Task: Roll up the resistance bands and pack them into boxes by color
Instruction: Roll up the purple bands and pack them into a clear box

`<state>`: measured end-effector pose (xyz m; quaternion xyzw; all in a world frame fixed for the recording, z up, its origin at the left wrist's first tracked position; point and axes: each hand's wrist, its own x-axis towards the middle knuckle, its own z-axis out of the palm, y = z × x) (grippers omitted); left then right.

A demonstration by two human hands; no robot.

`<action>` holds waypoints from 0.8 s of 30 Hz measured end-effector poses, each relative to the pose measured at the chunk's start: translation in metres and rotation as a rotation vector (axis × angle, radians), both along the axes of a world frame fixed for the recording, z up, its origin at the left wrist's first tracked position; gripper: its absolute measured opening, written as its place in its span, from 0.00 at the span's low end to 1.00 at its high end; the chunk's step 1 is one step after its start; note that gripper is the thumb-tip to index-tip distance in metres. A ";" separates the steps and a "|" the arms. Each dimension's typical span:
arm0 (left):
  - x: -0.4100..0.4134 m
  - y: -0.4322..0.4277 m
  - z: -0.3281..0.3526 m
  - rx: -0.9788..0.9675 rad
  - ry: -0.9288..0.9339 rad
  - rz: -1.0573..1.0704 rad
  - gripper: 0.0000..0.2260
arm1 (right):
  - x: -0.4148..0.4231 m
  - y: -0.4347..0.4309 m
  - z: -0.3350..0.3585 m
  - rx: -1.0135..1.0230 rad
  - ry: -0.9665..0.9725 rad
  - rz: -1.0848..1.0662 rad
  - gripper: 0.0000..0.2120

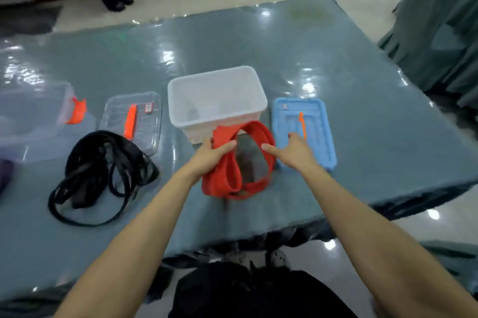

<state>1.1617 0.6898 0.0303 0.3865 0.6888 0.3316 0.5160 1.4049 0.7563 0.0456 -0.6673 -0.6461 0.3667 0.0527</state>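
Head view: left hand (pixel 214 150) grips the red band (pixel 223 182), a loose loop just in front of the white box (pixel 217 77), while right hand (pixel 297 149), fingers loosely spread and holding nothing, sits at the loop's right side over the blue lid (pixel 320 121); black bands (pixel 103 170) lie left.

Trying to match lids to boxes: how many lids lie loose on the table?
2. A clear lid with an orange handle lies left of the white box; a blue lid lies right of it, partly covered by the right hand. I see no others.
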 end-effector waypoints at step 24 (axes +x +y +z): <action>0.009 -0.081 -0.022 -0.028 0.710 -0.138 0.14 | -0.009 -0.015 -0.008 0.510 -0.264 0.457 0.08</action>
